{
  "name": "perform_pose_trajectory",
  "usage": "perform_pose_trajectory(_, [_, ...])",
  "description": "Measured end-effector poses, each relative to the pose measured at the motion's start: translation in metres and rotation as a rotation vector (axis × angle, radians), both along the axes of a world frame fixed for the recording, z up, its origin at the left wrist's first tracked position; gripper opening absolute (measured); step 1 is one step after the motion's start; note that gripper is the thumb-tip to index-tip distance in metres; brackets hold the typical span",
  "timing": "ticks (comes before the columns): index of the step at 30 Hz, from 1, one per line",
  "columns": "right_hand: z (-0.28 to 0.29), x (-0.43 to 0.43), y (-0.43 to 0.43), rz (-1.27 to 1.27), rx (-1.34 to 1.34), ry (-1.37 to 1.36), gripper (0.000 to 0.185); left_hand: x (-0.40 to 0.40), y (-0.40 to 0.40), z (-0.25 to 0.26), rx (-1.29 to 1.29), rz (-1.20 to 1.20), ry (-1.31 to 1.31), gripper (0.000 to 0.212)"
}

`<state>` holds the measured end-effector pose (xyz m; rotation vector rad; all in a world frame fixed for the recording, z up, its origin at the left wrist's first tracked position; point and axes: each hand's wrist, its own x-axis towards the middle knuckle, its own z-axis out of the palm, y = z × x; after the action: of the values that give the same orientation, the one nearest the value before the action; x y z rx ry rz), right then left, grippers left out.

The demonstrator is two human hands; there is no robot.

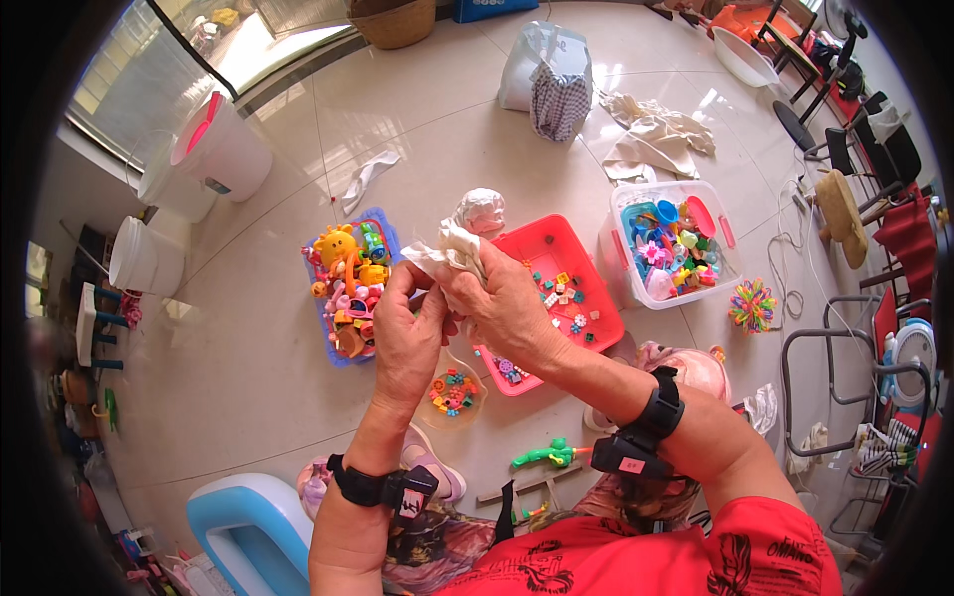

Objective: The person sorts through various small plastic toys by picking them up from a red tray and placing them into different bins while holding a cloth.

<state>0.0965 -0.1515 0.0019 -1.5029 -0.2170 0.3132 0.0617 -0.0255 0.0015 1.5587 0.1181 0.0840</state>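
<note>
My right hand (507,302) grips a crumpled white cloth (463,249). My left hand (417,320) meets it at the cloth's lower end, its thumb and fingers pinched together; what lies between them is hidden. Beneath and to the right is a red plastic basin (577,261) with small toy building pieces in it. A blue basket (333,350) heaped with plastic toys stands to the left. Near my feet a small clear bowl (436,417) holds colourful pieces. A white crumpled bundle (481,210) lies on the floor just past my hands.
At the right stands a clear plastic box (656,298) full of toys, beside a colourful spiky ball (753,305). A green toy gun (550,454) lies near my legs. Farther off are a shopping bag (518,74), cloths (656,138) and white buckets (238,160).
</note>
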Motion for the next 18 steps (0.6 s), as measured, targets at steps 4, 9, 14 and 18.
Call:
perform_pose_trajectory(4, [0.001, 0.0, 0.001, -0.04, -0.087, -0.074, 0.023, 0.001, 0.006, 0.001, 0.069, -0.02, 0.042, 0.013])
perform_pose_trajectory(9, [0.007, -0.001, 0.001, -0.032, -0.168, -0.048, 0.023, -0.003, 0.008, -0.004, 0.281, -0.001, -0.049, 0.011])
perform_pose_trajectory(14, [0.006, 0.001, 0.003, 0.008, -0.033, 0.127, 0.024, -0.007, 0.008, -0.002, 0.22, 0.001, -0.041, 0.011])
perform_pose_trajectory(18, [-0.006, 0.002, 0.011, 0.027, 0.076, 0.12, 0.024, -0.008, 0.015, -0.004, -0.049, -0.015, 0.03, 0.012])
